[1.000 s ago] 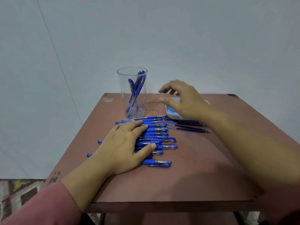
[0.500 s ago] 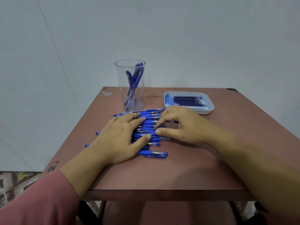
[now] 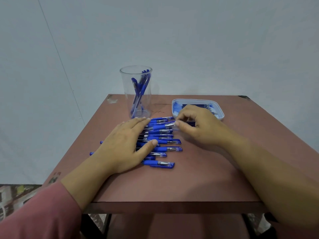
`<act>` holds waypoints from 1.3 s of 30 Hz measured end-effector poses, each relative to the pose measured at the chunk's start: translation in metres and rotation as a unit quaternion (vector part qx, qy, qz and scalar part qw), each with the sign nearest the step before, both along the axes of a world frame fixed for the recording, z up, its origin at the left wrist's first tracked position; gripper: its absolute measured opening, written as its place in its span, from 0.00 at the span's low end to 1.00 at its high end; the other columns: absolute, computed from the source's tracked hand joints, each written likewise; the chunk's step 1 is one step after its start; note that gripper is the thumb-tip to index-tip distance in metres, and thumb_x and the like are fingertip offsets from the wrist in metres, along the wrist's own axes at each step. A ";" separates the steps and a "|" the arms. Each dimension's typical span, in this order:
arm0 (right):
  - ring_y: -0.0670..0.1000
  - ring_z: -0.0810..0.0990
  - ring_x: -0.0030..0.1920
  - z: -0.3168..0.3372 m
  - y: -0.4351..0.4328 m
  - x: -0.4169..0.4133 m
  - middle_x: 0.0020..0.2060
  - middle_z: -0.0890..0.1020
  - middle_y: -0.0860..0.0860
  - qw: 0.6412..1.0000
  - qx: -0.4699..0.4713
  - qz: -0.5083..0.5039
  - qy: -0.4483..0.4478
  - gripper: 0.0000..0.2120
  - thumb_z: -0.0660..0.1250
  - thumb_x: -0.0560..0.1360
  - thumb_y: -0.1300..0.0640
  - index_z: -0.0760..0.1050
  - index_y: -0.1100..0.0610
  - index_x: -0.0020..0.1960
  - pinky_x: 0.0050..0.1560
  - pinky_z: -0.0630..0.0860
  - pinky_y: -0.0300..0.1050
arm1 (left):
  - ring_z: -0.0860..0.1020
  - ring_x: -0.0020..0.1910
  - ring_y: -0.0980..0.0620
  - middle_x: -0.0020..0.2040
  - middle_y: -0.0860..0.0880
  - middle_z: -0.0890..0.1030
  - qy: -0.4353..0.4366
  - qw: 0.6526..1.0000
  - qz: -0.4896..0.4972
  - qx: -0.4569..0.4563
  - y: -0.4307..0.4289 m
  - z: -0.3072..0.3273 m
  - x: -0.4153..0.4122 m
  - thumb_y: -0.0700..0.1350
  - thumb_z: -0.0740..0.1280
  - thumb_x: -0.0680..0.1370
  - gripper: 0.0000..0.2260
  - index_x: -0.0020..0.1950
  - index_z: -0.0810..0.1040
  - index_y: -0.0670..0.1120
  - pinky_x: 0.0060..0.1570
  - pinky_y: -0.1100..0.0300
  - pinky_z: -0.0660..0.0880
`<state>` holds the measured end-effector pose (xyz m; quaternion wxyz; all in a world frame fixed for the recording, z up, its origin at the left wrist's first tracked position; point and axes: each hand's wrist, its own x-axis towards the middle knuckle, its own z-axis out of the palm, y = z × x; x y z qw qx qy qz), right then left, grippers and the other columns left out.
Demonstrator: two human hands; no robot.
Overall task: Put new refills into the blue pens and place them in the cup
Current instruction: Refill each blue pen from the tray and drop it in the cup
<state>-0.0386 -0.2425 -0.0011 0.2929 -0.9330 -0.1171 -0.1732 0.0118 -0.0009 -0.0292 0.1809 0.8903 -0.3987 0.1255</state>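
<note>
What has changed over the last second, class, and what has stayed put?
The right hand came back from over the tray to the row of pens and now pinches the end of a pen near its far side. The left hand stays flat on the pens; cup and tray unmoved.

A long sleeve (image 3: pixel 39 214) of plain dusty-pink fabric covers your left arm (image 3: pixel 82 185) and ends partway along the forearm (its cuff edge looks soft and slightly rounded). Beyond the sleeve your left hand (image 3: pixel 124 144) is bare. Your right hand (image 3: pixel 198 125) and right forearm (image 3: pixel 276 178) are bare all the way to the lower right edge of the view, and the fingernails (image 3: pixel 154 141) that show are short.
</note>
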 end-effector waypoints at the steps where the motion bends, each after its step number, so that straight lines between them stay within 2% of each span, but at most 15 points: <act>1: 0.41 0.75 0.44 0.000 -0.004 0.000 0.41 0.77 0.43 1.000 0.014 -0.007 0.010 0.05 0.66 0.77 0.53 0.77 0.48 0.41 0.44 0.69 0.30 | 0.63 0.72 0.56 0.74 0.53 0.66 -0.009 1.000 -0.001 -0.010 0.000 0.002 -0.001 0.67 0.50 0.75 0.34 0.76 0.62 0.51 0.70 0.62 0.55; 5: 0.38 0.75 0.43 0.000 -0.012 0.003 0.41 0.77 0.42 0.999 0.043 -0.022 0.016 0.07 0.65 0.77 0.52 0.74 0.45 0.40 0.43 0.68 0.27 | 0.63 0.70 0.57 0.72 0.54 0.69 -0.049 0.998 -0.005 -0.034 -0.004 0.010 0.000 0.65 0.52 0.77 0.31 0.75 0.65 0.51 0.68 0.65 0.53; 8: 0.40 0.75 0.43 0.000 -0.014 0.007 0.41 0.78 0.42 0.998 0.059 -0.020 0.009 0.07 0.65 0.77 0.52 0.74 0.45 0.40 0.43 0.68 0.28 | 0.70 0.66 0.55 0.67 0.54 0.74 -0.078 0.996 -0.033 -0.024 -0.012 0.019 0.005 0.63 0.57 0.78 0.27 0.74 0.67 0.51 0.65 0.64 0.61; 11: 0.41 0.75 0.42 0.000 -0.017 0.008 0.40 0.78 0.42 0.997 0.081 -0.016 -0.008 0.08 0.65 0.78 0.54 0.75 0.46 0.40 0.44 0.69 0.31 | 0.76 0.60 0.55 0.63 0.55 0.78 -0.072 0.996 -0.059 -0.014 -0.026 0.030 0.013 0.57 0.65 0.77 0.25 0.72 0.68 0.53 0.59 0.61 0.70; 15: 0.43 0.76 0.42 -0.001 -0.023 0.011 0.39 0.78 0.43 0.996 0.087 -0.013 -0.035 0.09 0.65 0.78 0.55 0.75 0.44 0.40 0.48 0.73 0.39 | 0.79 0.52 0.56 0.56 0.56 0.81 -0.055 0.996 -0.067 -0.030 -0.047 0.039 0.026 0.49 0.68 0.77 0.16 0.64 0.74 0.53 0.52 0.55 0.78; 18: 0.44 0.78 0.44 -0.004 -0.026 0.015 0.41 0.79 0.41 0.994 0.081 -0.010 -0.068 0.03 0.66 0.75 0.48 0.75 0.39 0.46 0.50 0.75 0.41 | 0.79 0.48 0.58 0.51 0.59 0.81 -0.043 0.996 -0.058 -0.047 -0.054 0.037 0.038 0.49 0.67 0.78 0.11 0.60 0.75 0.54 0.48 0.58 0.78; 20: 0.44 0.79 0.46 -0.003 -0.025 0.014 0.44 0.79 0.37 0.993 0.075 0.002 -0.094 0.08 0.67 0.72 0.44 0.73 0.35 0.50 0.50 0.75 0.37 | 0.79 0.47 0.58 0.49 0.60 0.80 -0.037 0.994 -0.067 -0.072 -0.053 0.033 0.042 0.49 0.66 0.78 0.10 0.59 0.75 0.55 0.47 0.60 0.78; 23: 0.46 0.79 0.46 -0.002 -0.021 0.015 0.45 0.79 0.36 0.991 0.038 0.025 -0.128 0.13 0.72 0.73 0.50 0.73 0.36 0.52 0.49 0.75 0.36 | 0.79 0.45 0.60 0.47 0.61 0.80 -0.018 0.990 -0.087 -0.110 -0.051 0.029 0.043 0.50 0.65 0.78 0.10 0.59 0.76 0.56 0.45 0.59 0.78; 25: 0.45 0.80 0.45 -0.002 -0.018 0.017 0.46 0.79 0.37 0.988 0.022 0.026 -0.149 0.14 0.73 0.73 0.53 0.74 0.39 0.53 0.48 0.75 0.35 | 0.78 0.45 0.60 0.45 0.61 0.80 -0.008 0.987 -0.095 -0.132 -0.050 0.028 0.042 0.50 0.65 0.78 0.10 0.58 0.76 0.56 0.44 0.61 0.78; 28: 0.41 0.80 0.46 -0.002 -0.016 0.019 0.45 0.80 0.36 0.985 0.026 0.020 -0.168 0.11 0.72 0.74 0.54 0.75 0.41 0.51 0.48 0.73 0.32 | 0.77 0.43 0.62 0.43 0.67 0.77 -0.017 0.980 -0.119 -0.156 -0.049 0.026 0.039 0.53 0.66 0.76 0.11 0.57 0.77 0.54 0.39 0.72 0.72; 31: 0.37 0.80 0.46 -0.001 -0.013 0.019 0.42 0.79 0.30 0.984 0.041 0.025 -0.170 0.13 0.72 0.73 0.55 0.74 0.38 0.49 0.47 0.71 0.27 | 0.75 0.40 0.65 0.41 0.73 0.73 -0.044 0.977 -0.123 -0.170 -0.050 0.024 0.037 0.58 0.66 0.74 0.14 0.56 0.78 0.54 0.38 0.76 0.69; 33: 0.37 0.80 0.46 -0.001 -0.010 0.020 0.43 0.80 0.30 0.985 0.045 0.030 -0.165 0.13 0.72 0.73 0.53 0.73 0.36 0.47 0.47 0.72 0.27 | 0.74 0.40 0.64 0.40 0.72 0.73 -0.068 0.976 -0.117 -0.170 -0.050 0.023 0.038 0.59 0.66 0.73 0.15 0.55 0.79 0.54 0.39 0.74 0.70; 36: 0.39 0.80 0.45 -0.001 -0.009 0.021 0.41 0.81 0.36 0.984 0.049 0.038 -0.168 0.11 0.72 0.72 0.50 0.74 0.36 0.46 0.47 0.75 0.31 | 0.75 0.40 0.64 0.41 0.68 0.73 -0.085 0.976 -0.110 -0.170 -0.050 0.022 0.041 0.56 0.68 0.73 0.12 0.54 0.80 0.53 0.41 0.71 0.71; 39: 0.40 0.80 0.45 -0.002 -0.009 0.022 0.41 0.80 0.34 0.983 0.037 0.041 -0.173 0.13 0.73 0.72 0.52 0.74 0.35 0.45 0.47 0.75 0.33 | 0.75 0.40 0.62 0.43 0.63 0.76 -0.097 0.976 -0.112 -0.158 -0.050 0.022 0.042 0.53 0.68 0.75 0.10 0.54 0.81 0.52 0.41 0.72 0.72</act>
